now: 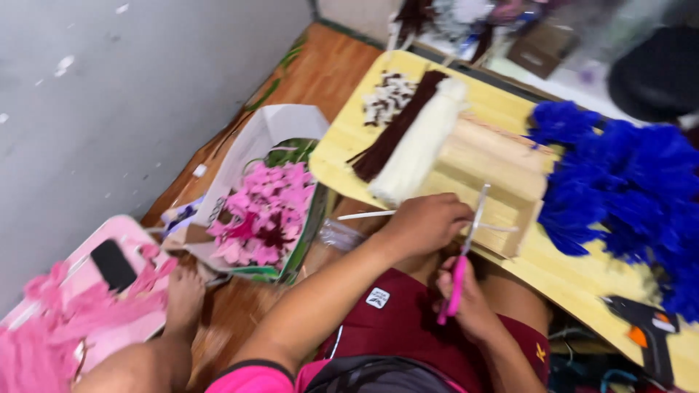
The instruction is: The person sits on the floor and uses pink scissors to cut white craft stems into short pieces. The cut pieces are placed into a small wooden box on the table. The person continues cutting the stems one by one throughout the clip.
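My left hand [426, 222] is closed around white fuzzy stems [364, 215] that stick out to the left, at the front edge of a low yellow table [349, 138]. My right hand [466, 302] grips pink-handled scissors [466, 251], their blades pointing up beside the left hand. Both hands hover over my lap in dark red shorts. Bundles of cream stems [419, 149] and dark brown stems [397, 124] lie on the table just beyond.
A wooden block [502, 175] and a heap of blue fuzzy stems [626, 182] sit on the table, a black glue gun [648, 327] at its right end. A paper bag of pink flowers [266, 211] stands on the wooden floor, a pink tray with a phone [113, 263] to the left.
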